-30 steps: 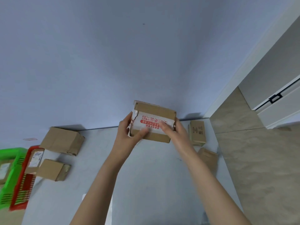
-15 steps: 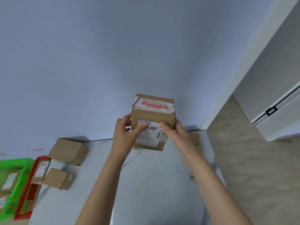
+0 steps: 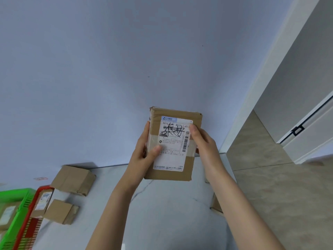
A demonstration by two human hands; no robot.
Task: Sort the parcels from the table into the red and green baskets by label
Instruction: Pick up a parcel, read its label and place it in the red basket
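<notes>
Brown taped parcel [image 3: 173, 144], white scrawled-over label [image 3: 171, 159], clamped between left hand [image 3: 142, 156] and right hand [image 3: 204, 141].

Home interior, likely: plain pale wall [image 3: 90, 69], beige floor tiles [image 3: 288, 195], white door frame [image 3: 281, 56], marble-look table [image 3: 162, 213].

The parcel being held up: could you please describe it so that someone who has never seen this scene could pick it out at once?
Above the far edge of the white table, against the pale wall, the left hand and right hand hold one brown cardboard parcel upright. Unlike the plain boxes lying on the table, it is lifted and shows a white label with black handwriting.
</notes>
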